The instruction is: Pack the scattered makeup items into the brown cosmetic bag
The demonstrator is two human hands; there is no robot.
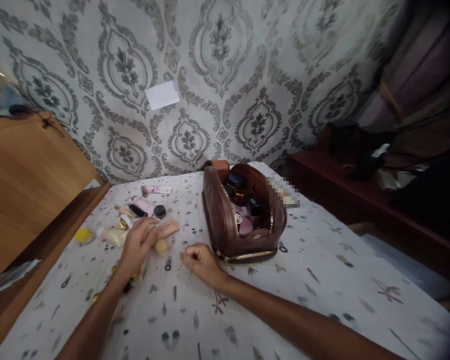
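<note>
My left hand (138, 242) reaches over a group of cosmetics, fingers stretched out and apart. Its fingertips are at the near end of a flat peach-coloured tube (168, 228); whether they touch it is unclear. Just below them sits a small round pale-yellow item (161, 246). My right hand (202, 262) is curled into a loose fist at the front left of the brown leather toiletry bag (219, 220), and nothing shows in it. The bag stands unzipped, with a black box (253, 205), a dark-blue lidded item (236, 180) and a pink round item (245, 227) inside.
Around my left hand lie a yellow-lidded jar (83, 235), a cream tube (112, 236), a black-lidded jar (159, 211) and a pink-white tube (158, 190). Gold-coloured items are partly hidden beneath my left forearm. A wooden panel (37, 175) borders the left; patterned wall behind.
</note>
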